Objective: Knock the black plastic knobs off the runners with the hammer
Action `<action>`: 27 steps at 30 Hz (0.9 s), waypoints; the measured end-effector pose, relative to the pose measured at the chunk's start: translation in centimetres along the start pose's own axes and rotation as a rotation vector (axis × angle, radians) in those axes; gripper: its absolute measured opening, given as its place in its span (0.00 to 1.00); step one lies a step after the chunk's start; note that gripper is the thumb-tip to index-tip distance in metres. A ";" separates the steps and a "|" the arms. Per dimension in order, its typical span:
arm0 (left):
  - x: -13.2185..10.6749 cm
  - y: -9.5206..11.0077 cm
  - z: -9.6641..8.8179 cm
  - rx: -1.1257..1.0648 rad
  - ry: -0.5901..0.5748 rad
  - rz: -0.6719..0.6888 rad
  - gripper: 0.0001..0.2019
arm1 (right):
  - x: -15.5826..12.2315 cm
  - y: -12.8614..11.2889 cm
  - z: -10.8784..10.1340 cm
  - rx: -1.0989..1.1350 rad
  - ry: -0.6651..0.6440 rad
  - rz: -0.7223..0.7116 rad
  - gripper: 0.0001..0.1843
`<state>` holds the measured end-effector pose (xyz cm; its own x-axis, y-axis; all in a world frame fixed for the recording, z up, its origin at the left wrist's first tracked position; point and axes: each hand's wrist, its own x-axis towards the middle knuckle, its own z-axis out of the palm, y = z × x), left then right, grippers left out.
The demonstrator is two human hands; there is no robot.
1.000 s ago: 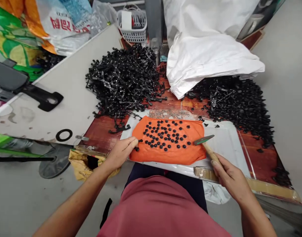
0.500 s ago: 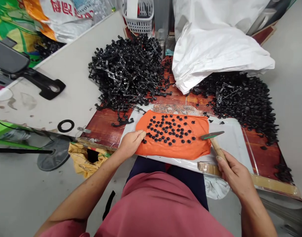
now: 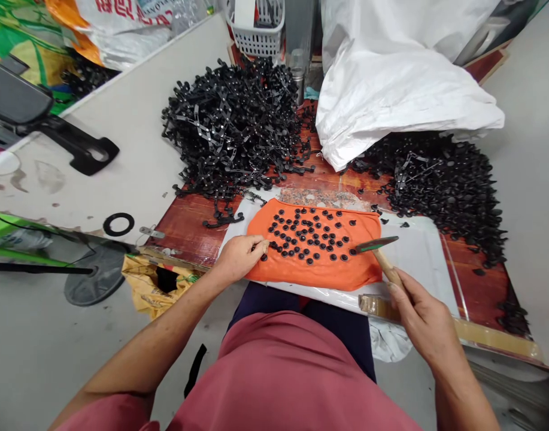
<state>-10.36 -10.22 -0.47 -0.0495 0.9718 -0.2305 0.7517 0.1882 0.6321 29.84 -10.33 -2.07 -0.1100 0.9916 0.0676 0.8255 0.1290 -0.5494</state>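
Observation:
An orange cloth (image 3: 283, 273) lies over a pale board (image 3: 420, 251), with many small round black plastic caps (image 3: 309, 261) standing on it in loose rows. At the cloth's left edge is my left hand (image 3: 238, 258), thumb and fingers pinched together beside the leftmost caps. What the fingertips hold, if anything, is hidden. My right hand (image 3: 424, 311) is wrapped around the wooden handle of a hammer (image 3: 376, 244). The hammer's dark, green-marked head is over the right part of the cloth, near the rightmost caps.
Behind the cloth on the left rises a heap of black strap-like parts (image 3: 233, 126). To the right, a pile of black caps (image 3: 454, 185) spills from under a white sack (image 3: 400, 102). A white basket (image 3: 258, 42) stands at the back. A black ring (image 3: 118, 224) lies on the left panel.
The hammer and my right hand have shifted slightly left across the cloth. My left hand has moved a little right, its fingers more curled. The view has shifted slightly.

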 end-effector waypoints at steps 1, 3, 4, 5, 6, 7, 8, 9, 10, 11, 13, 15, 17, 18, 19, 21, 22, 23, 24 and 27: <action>0.1 0.0 0.0 0.007 0.000 -0.003 0.19 | 0.1 -0.9 -0.1 0.000 -0.009 -0.020 0.28; 0.2 -0.1 0.0 0.011 0.009 -0.002 0.18 | 0.3 -3.0 -0.1 0.023 -0.037 -0.074 0.27; 0.3 -0.2 0.1 0.010 0.013 0.003 0.18 | 0.4 -4.1 0.0 0.040 -0.055 -0.105 0.26; 0.3 -0.2 0.1 0.009 0.015 0.009 0.18 | 0.5 -5.1 0.2 0.056 -0.083 -0.136 0.26; 0.3 -0.2 0.2 0.011 0.015 0.011 0.19 | 0.6 -6.0 0.4 0.068 -0.116 -0.167 0.26; 0.3 -0.3 0.2 0.013 0.015 0.012 0.19 | 0.7 -6.8 0.7 0.074 -0.148 -0.197 0.25; 0.3 -0.3 0.3 0.015 0.015 0.012 0.20 | 0.8 -7.5 1.0 0.074 -0.179 -0.224 0.25; 0.2 -0.3 0.3 0.013 0.015 0.012 0.19 | 0.9 -8.1 1.3 0.070 -0.204 -0.248 0.24; 0.2 -0.3 0.4 0.009 0.018 0.014 0.19 | 1.0 -8.6 1.6 0.063 -0.221 -0.268 0.24; 0.2 -0.3 0.4 0.001 0.022 0.018 0.19 | 1.2 -9.1 1.8 0.053 -0.227 -0.285 0.24; 0.2 -0.4 0.5 -0.018 0.029 0.028 0.19 | 1.6 -10.0 2.1 0.017 -0.233 -0.322 0.25; 0.3 -0.6 0.5 -0.039 0.033 0.026 0.19 | 2.1 -11.1 2.3 -0.033 -0.223 -0.370 0.26; 0.3 -0.7 0.7 -0.052 0.037 0.014 0.20 | 2.6 -12.1 2.3 -0.088 -0.204 -0.419 0.27; 0.4 -0.8 0.8 -0.056 0.040 0.009 0.19 | 2.8 -12.6 2.4 -0.110 -0.191 -0.440 0.27; 0.4 -0.9 0.9 -0.057 0.046 0.006 0.19 | 2.9 -13.1 2.5 -0.126 -0.175 -0.460 0.27; 0.5 -0.9 1.0 -0.058 0.057 0.005 0.18 | 3.2 -13.9 3.0 -0.157 -0.156 -0.487 0.27; 0.6 -0.9 1.0 -0.061 0.060 0.003 0.17 | 3.3 -14.2 3.2 -0.189 -0.158 -0.494 0.27; 0.6 -0.9 1.0 -0.064 0.061 0.000 0.17 | 3.4 -14.4 3.5 -0.233 -0.173 -0.499 0.28; 0.6 -0.9 1.0 -0.066 0.061 -0.003 0.17 | 3.5 -14.6 3.7 -0.284 -0.199 -0.502 0.28; 0.6 -0.8 0.9 -0.060 0.055 -0.013 0.18 | 3.5 -14.9 4.1 -0.355 -0.233 -0.504 0.28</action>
<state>-10.41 -9.89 -1.77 -0.0964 0.9753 -0.1986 0.7098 0.2073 0.6732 14.85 -8.82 2.93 -0.6152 0.7873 0.0412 0.7693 0.6109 -0.1871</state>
